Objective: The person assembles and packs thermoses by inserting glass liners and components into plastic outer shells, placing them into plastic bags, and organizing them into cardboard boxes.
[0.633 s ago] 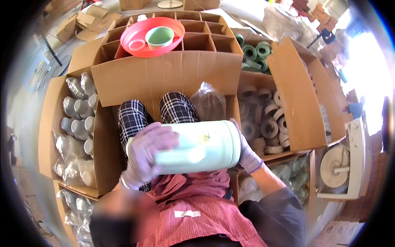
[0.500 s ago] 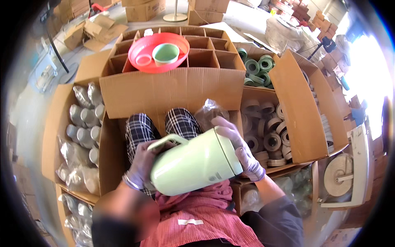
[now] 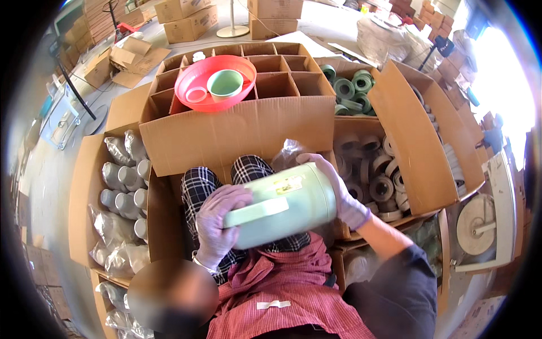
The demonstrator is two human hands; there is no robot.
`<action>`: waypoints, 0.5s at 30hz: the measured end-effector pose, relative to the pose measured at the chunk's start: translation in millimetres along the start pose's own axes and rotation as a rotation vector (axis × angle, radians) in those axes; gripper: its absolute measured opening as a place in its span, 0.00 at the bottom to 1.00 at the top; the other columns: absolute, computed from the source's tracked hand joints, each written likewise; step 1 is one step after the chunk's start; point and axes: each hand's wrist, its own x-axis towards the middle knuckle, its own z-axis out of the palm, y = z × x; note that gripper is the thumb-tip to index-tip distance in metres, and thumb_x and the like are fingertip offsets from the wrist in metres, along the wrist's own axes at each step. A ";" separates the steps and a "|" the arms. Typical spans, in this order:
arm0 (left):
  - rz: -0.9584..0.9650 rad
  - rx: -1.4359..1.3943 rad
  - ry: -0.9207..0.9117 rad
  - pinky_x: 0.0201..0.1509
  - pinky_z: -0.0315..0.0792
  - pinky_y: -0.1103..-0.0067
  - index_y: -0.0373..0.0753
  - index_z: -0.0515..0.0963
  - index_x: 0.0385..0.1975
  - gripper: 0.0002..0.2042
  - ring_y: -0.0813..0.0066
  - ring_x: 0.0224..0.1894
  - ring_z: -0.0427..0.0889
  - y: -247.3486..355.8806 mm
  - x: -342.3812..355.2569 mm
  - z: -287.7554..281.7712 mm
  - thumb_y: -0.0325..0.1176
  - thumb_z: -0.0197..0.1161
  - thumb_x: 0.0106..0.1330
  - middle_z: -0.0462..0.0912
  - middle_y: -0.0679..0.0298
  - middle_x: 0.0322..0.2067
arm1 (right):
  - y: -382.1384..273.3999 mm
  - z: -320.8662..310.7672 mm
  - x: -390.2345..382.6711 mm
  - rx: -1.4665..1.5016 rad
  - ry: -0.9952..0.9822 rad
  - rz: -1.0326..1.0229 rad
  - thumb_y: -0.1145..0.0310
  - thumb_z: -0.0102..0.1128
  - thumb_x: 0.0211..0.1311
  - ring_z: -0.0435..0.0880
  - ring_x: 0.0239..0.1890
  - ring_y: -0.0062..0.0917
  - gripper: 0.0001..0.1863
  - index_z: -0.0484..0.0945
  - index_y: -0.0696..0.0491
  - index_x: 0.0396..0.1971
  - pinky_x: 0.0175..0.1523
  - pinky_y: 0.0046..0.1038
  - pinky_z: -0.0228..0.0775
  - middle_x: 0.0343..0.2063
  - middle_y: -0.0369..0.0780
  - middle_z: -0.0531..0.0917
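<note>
A pale green handled jug (image 3: 299,210) lies on its side in the air above my lap, its long handle turned toward me. A small yellowish sticker (image 3: 289,185) shows on its upper side. My left hand (image 3: 217,221), in a thin greyish glove, is closed round the jug's left end beside the handle. My gloved right hand (image 3: 345,198) wraps the wider right end, with fingers over the top rim and the palm against the end face. That end face is largely hidden by the hand.
Ahead stands a divided carton (image 3: 237,130) with a red basin (image 3: 186,79) on top, holding a green cup (image 3: 224,85). To the left, a carton holds grey cups (image 3: 130,179). Cartons at right hold green rings (image 3: 361,82) and grey rings (image 3: 381,187). A white tape dispenser (image 3: 477,225) stands far right.
The jug has been rolled in my hands: its handle has come from the top to the near side, and the sticker has come into view. My left hand has shifted along its end.
</note>
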 end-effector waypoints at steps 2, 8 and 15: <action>0.204 0.256 -0.046 0.57 0.74 0.68 0.36 0.81 0.34 0.05 0.60 0.45 0.85 5.3 10.1 -0.3 0.26 0.62 0.60 0.87 0.60 0.36 | 8.0 -27.9 18.0 -0.037 -0.042 -0.063 0.52 0.50 0.71 0.81 0.44 0.25 0.22 0.74 0.55 0.51 0.53 0.27 0.73 0.42 0.40 0.81; -0.688 -0.432 -0.263 0.47 0.77 0.81 0.29 0.81 0.43 0.21 0.76 0.41 0.84 -23.5 -9.9 -28.8 0.44 0.50 0.74 0.86 0.59 0.39 | -53.9 38.9 -25.7 -0.970 -0.612 -0.743 0.30 0.41 0.64 0.49 0.73 0.44 0.47 0.57 0.55 0.69 0.73 0.43 0.41 0.70 0.52 0.52; 0.172 0.236 0.057 0.62 0.69 0.66 0.32 0.83 0.39 0.11 0.63 0.46 0.84 3.9 14.2 -9.5 0.31 0.61 0.60 0.87 0.59 0.38 | -10.4 18.4 3.0 -0.184 -0.175 -0.157 0.38 0.39 0.71 0.63 0.68 0.29 0.36 0.59 0.46 0.69 0.70 0.32 0.56 0.65 0.41 0.65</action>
